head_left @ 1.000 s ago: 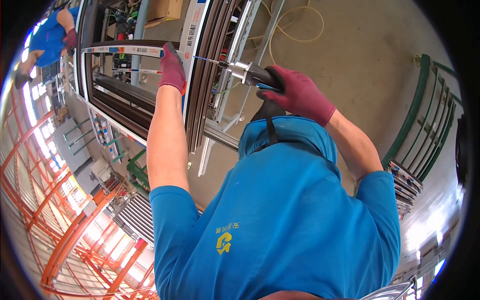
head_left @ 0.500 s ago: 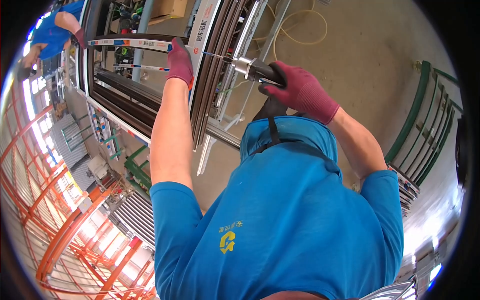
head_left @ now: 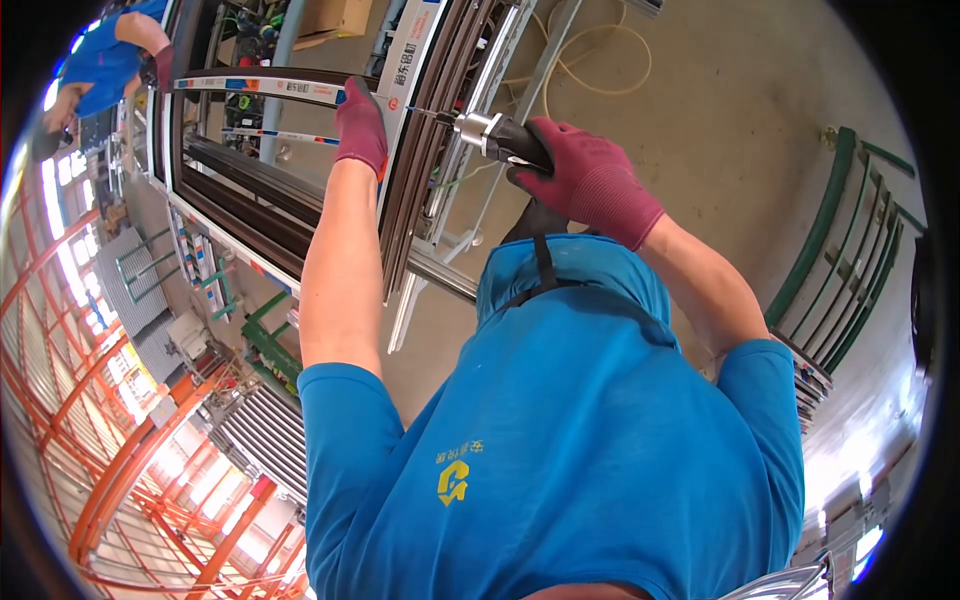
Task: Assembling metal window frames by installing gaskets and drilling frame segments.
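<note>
My right hand [head_left: 592, 178], in a maroon and black glove, is wrapped around the black grip of a power drill [head_left: 490, 135] with a silver front end. Its long thin bit points left, and the tip meets the side of a dark brown metal frame [head_left: 415, 150] level with a crossbar [head_left: 285, 88]. My left hand [head_left: 361, 125], gloved the same way, is closed on the frame where the crossbar joins the side bar, thumb up near the crossbar's end. Printed protective film covers the bars' upper faces. The left fingertips are hidden under the bar.
Across the frame at the upper left stands a co-worker in blue [head_left: 105, 60], one gloved hand at its far edge. A pale hose [head_left: 600, 85] lies coiled on the floor beyond the drill. Green metal racks [head_left: 835, 230] stand at the right. Metal rails lie beside the frame.
The drill and my right hand have shifted slightly left, toward the frame, and the bit reaches further in. My left hand keeps its place on the frame.
</note>
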Demonstrator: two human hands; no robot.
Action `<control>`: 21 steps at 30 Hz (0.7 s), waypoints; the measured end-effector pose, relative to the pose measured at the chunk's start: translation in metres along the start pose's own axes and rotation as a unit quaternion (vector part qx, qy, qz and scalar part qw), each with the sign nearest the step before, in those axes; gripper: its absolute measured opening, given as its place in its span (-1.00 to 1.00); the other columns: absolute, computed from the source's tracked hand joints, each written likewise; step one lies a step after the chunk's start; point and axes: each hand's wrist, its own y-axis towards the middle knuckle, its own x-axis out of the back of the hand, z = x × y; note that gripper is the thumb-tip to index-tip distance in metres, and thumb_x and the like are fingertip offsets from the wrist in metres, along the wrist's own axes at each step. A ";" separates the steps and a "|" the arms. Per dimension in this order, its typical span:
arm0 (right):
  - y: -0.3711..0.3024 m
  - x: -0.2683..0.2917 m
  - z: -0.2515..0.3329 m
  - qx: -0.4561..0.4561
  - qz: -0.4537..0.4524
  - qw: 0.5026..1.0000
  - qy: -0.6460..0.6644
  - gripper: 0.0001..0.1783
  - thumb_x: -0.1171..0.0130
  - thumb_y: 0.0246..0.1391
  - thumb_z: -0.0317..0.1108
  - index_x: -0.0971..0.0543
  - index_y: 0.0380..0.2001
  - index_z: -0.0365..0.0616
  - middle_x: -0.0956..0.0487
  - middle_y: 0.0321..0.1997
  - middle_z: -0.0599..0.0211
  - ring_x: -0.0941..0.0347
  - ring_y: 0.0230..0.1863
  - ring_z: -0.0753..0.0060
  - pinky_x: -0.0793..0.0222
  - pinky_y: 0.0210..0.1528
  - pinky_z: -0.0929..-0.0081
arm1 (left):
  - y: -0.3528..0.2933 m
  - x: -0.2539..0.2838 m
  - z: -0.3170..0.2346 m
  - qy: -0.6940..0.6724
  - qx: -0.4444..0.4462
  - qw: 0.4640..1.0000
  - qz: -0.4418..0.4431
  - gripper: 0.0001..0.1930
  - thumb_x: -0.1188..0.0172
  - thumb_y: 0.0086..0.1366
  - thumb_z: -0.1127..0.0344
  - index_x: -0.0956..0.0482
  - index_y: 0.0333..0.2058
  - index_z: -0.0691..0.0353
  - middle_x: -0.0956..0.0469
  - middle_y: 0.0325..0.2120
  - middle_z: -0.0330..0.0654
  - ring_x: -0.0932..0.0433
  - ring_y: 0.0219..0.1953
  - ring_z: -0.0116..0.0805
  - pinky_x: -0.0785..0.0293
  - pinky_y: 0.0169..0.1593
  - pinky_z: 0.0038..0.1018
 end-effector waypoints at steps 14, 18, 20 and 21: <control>0.005 -0.005 -0.001 -0.008 0.020 0.999 0.031 -0.28 -0.43 0.12 0.01 -0.50 0.26 -0.10 -0.68 -0.01 -0.07 -0.63 0.01 -0.19 -0.55 0.04 0.03 | -0.044 0.002 -0.029 -0.088 0.031 0.996 0.002 -0.22 -0.14 0.36 -0.30 -0.62 0.14 0.41 -0.67 -0.01 -0.01 -0.62 -0.02 -0.14 -0.48 0.16 -0.30; 0.008 -0.003 -0.002 -0.027 0.030 0.997 0.065 -0.25 -0.44 0.11 0.01 -0.49 0.28 -0.11 -0.68 0.01 -0.09 -0.63 0.05 -0.19 -0.53 0.09 0.04 | -0.048 0.004 -0.031 -0.075 0.024 0.997 0.001 -0.09 -0.20 0.32 -0.39 -0.61 0.08 0.58 -0.69 -0.02 0.13 -0.67 -0.05 -0.09 -0.53 0.10 -0.24; 0.011 -0.002 -0.001 -0.026 0.032 0.997 0.062 -0.26 -0.44 0.11 0.01 -0.50 0.27 -0.12 -0.68 0.01 -0.09 -0.62 0.06 -0.20 -0.53 0.10 0.04 | -0.042 0.005 -0.024 -0.089 0.026 0.996 0.001 -0.10 -0.21 0.32 -0.38 -0.61 0.07 0.58 -0.69 -0.03 0.13 -0.67 -0.06 -0.10 -0.53 0.10 -0.24; 0.012 0.000 0.000 -0.032 0.044 0.996 0.064 -0.27 -0.43 0.11 0.00 -0.50 0.26 -0.12 -0.68 0.00 -0.09 -0.63 0.06 -0.21 -0.53 0.10 0.04 | -0.038 0.004 -0.020 -0.100 0.026 0.995 0.002 -0.11 -0.22 0.32 -0.37 -0.61 0.06 0.59 -0.69 -0.04 0.12 -0.67 -0.06 -0.10 -0.53 0.10 -0.23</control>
